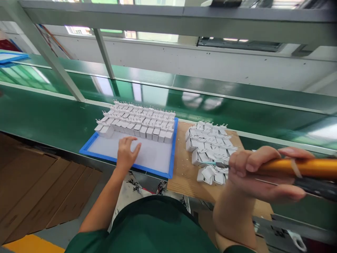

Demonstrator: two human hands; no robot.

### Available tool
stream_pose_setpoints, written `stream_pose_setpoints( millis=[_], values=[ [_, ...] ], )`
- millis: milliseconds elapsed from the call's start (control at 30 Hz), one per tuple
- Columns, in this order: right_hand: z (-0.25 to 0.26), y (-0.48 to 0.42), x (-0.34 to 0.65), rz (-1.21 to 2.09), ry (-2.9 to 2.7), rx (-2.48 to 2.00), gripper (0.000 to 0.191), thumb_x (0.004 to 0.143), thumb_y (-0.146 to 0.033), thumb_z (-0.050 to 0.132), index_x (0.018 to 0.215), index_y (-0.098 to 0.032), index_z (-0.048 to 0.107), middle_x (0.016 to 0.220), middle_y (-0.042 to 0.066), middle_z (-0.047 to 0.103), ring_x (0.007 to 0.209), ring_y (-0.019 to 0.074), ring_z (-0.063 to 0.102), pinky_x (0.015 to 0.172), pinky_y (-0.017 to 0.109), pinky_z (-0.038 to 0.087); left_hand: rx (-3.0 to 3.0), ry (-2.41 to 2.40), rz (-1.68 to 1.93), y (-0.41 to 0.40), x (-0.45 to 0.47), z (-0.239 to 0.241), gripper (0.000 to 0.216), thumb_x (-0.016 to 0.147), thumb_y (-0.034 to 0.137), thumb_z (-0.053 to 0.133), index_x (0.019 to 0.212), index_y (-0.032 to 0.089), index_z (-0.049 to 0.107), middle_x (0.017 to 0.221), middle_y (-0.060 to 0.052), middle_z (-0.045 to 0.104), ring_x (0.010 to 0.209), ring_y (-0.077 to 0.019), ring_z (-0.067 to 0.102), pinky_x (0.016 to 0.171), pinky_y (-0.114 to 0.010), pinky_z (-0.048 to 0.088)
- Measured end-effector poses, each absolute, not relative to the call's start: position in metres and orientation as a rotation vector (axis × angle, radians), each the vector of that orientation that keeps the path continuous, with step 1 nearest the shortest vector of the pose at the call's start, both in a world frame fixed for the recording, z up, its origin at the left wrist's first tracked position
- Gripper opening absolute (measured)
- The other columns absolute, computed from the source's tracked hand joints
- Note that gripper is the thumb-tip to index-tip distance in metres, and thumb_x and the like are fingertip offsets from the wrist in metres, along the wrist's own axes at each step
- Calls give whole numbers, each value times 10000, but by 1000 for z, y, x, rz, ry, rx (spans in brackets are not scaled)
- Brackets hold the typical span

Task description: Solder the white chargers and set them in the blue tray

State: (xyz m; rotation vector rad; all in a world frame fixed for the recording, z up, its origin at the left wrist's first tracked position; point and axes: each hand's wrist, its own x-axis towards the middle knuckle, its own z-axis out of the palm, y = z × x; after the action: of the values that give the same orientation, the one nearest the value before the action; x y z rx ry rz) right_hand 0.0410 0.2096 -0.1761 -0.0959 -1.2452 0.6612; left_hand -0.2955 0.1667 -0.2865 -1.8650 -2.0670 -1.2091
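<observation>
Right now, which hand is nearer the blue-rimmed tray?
Left. The left hand is over the near, bare part of the blue-rimmed tray; the right hand is off to the tray's right, holding an orange tool.

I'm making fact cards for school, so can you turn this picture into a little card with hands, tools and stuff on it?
Left hand: fingers parted, over the tray
Right hand: holding an orange tool
Tray: blue rim, pale base
In the tray: white blocks, in rows
Right of the tray: white pieces on cardboard
Bench: green
</observation>
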Motion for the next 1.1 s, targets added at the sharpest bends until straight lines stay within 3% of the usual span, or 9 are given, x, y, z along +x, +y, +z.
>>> stream_pose_setpoints(
  millis=[167,300,400,567,700,800,967,1100],
  values=[
    [-171,203,31,665,-1247,-104,389,795,-540,668,1059,-254,655,567,-98,468,277,42,281,232,179,284,-2683,-1918,-1359,148,-179,-302,344,923,350,642,1226,214,552,1163,-98,659,1075,-238,651,949,-400,559],
    [-172,199,32,639,-1266,-125,402,806,-566,643,1075,-267,632,581,-103,453,282,34,268,245,173,265,-3011,-1900,-1175,156,-125,-311,627,838,366,758,1365,208,458,1339,-145,595,1268,-297,580,1070,-469,502],
    [-174,197,35,641,-1279,-99,406,805,-555,638,1092,-268,629,586,-104,446,281,30,265,238,172,258,-3041,-1901,-1037,164,-98,-312,731,789,389,804,1385,169,440,1359,-178,583,1294,-337,555,1083,-507,478],
    [-173,195,35,627,-1288,-151,400,806,-587,618,1083,-298,612,577,-113,413,278,26,243,230,172,242,-3060,-1939,-879,169,-74,-312,567,846,359,737,1292,97,503,1196,-192,669,1150,-341,642,970,-470,532],
    [-173,194,34,604,-1272,-191,408,775,-609,648,1063,-324,597,556,-122,383,265,24,203,216,170,208,-2999,-2012,-801,170,-84,-312,371,899,260,603,1242,140,529,1029,-139,719,978,-304,701,832,-421,562],
    [-174,195,34,629,-1266,-162,409,774,-594,655,1070,-315,613,559,-117,405,268,29,220,212,176,223,-2950,-2015,-822,169,-101,-309,361,855,178,592,1211,188,534,981,-97,727,921,-280,707,786,-387,566],
    [-174,196,34,679,-1257,-69,398,801,-524,658,1103,-267,626,593,-103,438,289,35,272,227,179,251,-2794,-1865,-1206,161,-119,-313,589,884,163,611,1418,201,368,1276,-139,669,1131,-270,676,933,-412,574],
    [-174,196,34,654,-1274,-108,399,790,-568,647,1090,-308,604,586,-118,417,283,27,232,234,169,235,-2710,-1630,-1250,153,-119,-326,414,994,212,503,1403,240,445,1294,-129,664,1183,-252,659,991,-416,562]
  ],
)
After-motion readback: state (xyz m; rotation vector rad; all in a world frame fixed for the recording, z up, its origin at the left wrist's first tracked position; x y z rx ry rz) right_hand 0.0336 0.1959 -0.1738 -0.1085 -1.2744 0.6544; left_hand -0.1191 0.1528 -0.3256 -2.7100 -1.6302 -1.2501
